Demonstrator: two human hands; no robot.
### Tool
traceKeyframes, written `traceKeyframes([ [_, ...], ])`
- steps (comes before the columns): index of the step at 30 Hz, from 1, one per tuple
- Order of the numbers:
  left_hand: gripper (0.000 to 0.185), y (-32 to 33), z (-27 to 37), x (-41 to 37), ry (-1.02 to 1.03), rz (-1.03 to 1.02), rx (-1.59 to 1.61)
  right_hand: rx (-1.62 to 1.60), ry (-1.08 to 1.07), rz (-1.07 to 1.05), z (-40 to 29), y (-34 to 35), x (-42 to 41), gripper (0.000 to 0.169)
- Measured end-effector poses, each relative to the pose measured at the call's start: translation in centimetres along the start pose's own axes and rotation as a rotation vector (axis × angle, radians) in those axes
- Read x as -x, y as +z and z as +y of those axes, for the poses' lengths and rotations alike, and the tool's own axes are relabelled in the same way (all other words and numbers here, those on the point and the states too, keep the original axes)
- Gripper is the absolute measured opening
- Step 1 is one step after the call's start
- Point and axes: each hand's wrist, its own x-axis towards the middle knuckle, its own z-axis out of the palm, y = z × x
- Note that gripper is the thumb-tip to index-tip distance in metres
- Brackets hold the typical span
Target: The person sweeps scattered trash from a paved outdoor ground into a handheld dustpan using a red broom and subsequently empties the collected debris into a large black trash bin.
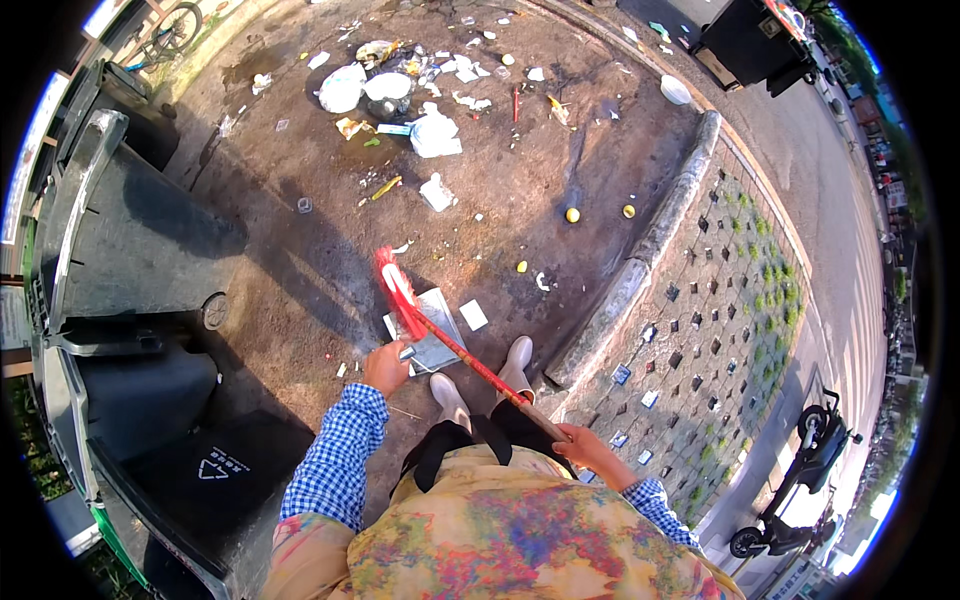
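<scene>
My right hand (589, 450) grips the wooden end of a broom's red stick (480, 365), in front of my waist. The stick slants up and left to the broom head (397, 289), which has red bristles and a pale middle. My left hand (386, 367) is closed around a tube-like handle (407, 352) with a metallic end. Just beyond it, a flat grey dustpan-like piece (439, 341) with pale edges lies near my light boots (450, 397), partly covered by the broom head. Whether the handle joins this piece cannot be made out.
Grey wheeled bins (150, 232) and an open bin (225, 465) stand at left. White bags (435, 133) and loose litter lie ahead. A low concrete kerb (637, 270) borders the paving at right. Beyond are a scooter (795, 480) and a dark bin (754, 41).
</scene>
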Motion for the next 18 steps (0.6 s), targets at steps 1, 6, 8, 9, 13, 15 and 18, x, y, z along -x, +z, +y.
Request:
traceKeyframes([
  [1, 0.014, -0.3, -0.3, 0.2, 0.006, -0.003, -0.004, 0.076, -0.063, 0.072, 0.3, 0.2, 0.0, 0.04],
  [6, 0.017, -1.4, -1.0, 2.2, -0.019, -0.042, 0.026, 0.426, -0.129, 0.328, -1.9, -1.8, 1.7, 0.044],
  [8, 0.017, -1.9, -0.6, 2.4, -0.039, -0.049, 0.027, 0.6, -0.02, 0.403, -2.2, -2.7, 0.6, 0.044],
  [9, 0.017, -2.0, -0.3, 2.4, -0.047, -0.053, 0.026, 0.684, 0.036, 0.441, -2.1, -2.7, -0.2, 0.044],
  [13, 0.017, -0.2, -1.4, 3.0, -0.083, -0.081, 0.033, 0.78, 0.028, 0.368, -1.0, -0.8, -3.4, 0.032],
  [15, 0.018, 0.6, -2.3, 4.2, -0.052, -0.05, 0.048, 0.658, -0.087, 0.272, 0.2, 0.1, -3.3, 0.033],
  [18, 0.019, 0.2, -3.5, 5.0, -0.071, -0.038, 0.042, 0.043, 0.02, 0.004, -2.1, 0.6, 0.1, 0.034],
])
